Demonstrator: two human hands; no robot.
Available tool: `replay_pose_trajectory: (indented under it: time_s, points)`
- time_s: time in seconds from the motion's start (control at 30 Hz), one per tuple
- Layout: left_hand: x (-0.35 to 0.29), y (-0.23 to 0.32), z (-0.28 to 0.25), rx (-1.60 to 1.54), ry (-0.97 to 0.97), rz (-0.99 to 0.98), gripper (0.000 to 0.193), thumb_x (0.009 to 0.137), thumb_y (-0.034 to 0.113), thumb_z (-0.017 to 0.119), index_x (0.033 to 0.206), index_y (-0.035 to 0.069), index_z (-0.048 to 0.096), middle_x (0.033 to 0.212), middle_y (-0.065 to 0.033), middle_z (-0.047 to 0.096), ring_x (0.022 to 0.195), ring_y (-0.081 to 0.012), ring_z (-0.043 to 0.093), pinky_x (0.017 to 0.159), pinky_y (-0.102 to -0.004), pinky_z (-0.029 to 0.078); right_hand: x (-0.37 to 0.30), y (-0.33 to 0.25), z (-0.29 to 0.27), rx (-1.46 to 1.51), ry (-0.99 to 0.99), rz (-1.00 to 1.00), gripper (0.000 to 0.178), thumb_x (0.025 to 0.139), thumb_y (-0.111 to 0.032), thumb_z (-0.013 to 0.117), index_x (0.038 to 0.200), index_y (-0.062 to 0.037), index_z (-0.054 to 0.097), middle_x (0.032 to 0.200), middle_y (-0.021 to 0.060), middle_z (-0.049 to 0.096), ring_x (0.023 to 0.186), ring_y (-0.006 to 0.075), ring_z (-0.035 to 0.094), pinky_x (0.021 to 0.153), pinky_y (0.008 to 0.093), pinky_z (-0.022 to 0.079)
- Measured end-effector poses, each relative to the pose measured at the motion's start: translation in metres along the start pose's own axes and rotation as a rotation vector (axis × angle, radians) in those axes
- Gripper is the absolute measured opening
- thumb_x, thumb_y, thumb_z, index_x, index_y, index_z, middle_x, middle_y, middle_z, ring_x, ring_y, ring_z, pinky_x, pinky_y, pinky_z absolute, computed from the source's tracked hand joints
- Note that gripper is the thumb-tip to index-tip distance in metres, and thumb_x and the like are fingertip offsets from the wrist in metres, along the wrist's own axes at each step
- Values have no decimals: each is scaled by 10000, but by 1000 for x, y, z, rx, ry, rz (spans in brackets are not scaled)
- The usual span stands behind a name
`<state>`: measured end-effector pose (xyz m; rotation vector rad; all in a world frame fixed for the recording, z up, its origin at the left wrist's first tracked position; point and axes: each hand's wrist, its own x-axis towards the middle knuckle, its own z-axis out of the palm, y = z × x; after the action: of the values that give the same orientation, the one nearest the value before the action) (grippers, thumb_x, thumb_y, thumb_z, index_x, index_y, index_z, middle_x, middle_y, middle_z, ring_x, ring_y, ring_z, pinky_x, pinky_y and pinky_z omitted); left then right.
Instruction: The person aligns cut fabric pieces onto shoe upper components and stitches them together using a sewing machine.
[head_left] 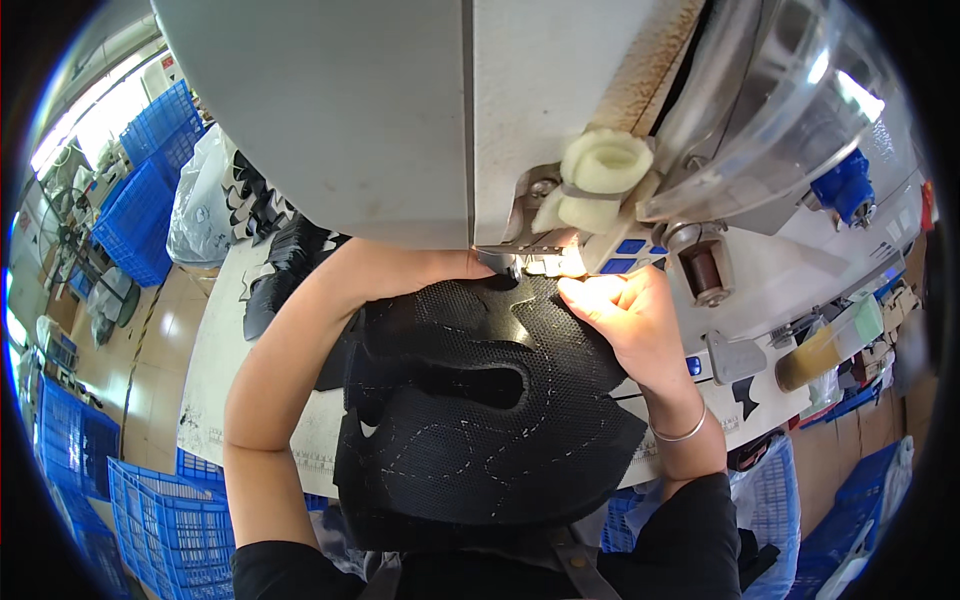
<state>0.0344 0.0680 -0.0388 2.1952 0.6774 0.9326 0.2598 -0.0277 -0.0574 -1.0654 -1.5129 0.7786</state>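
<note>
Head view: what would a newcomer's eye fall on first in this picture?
Probably the large black mesh-textured piece in the middle, traced with white dashed lines, with the right hand at its upper right edge and the left hand near its upper left. Next, the bright glow just above it, under the big grey machine head that fills the upper part. Blue crates also stand out along the left side.

white sewing table [215,375], ruler strip [318,461] along front edge. on it: sewing machine [320,110], stacked black cut pieces [285,275] left, small black scrap [744,397] right.
</note>
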Motion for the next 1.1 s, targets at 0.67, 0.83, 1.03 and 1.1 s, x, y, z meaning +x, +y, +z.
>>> replay_pose_trajectory:
  time_s: [0.67, 0.83, 1.03, 1.1]
  points:
    - [-59, 24, 32, 876, 180, 596, 273, 769, 116, 655, 1038, 89, 698, 1135, -70, 679, 1029, -233, 660, 1037, -433, 409, -9, -1, -5, 119, -160, 60, 242, 853, 47, 676, 1081, 62, 597, 929, 36, 647, 742, 15, 540, 645, 168, 443]
    - [-55, 27, 28, 910, 157, 632, 256, 748, 122, 663, 996, 75, 706, 1093, -66, 695, 996, -217, 676, 985, -396, 456, -8, 3, -3, 247, -133, 111, 157, 865, 30, 671, 1014, 61, 631, 852, -2, 624, 713, 3, 526, 624, 157, 425]
    - [-41, 10, 19, 785, 196, 707, 295, 691, 68, 656, 982, 42, 692, 1030, -56, 684, 971, -214, 653, 846, -363, 510, -8, 4, 0, -57, -78, 165, 116, 884, -34, 673, 981, 31, 669, 730, -27, 625, 650, 4, 530, 583, 170, 416]
    - [-40, 9, 20, 757, 207, 749, 301, 681, 68, 661, 979, 34, 688, 1004, -67, 670, 940, -224, 648, 820, -358, 519, -15, -1, 1, -369, 11, -195, 154, 840, -150, 725, 923, -37, 661, 616, 22, 562, 504, 181, 496, 522, 312, 406]
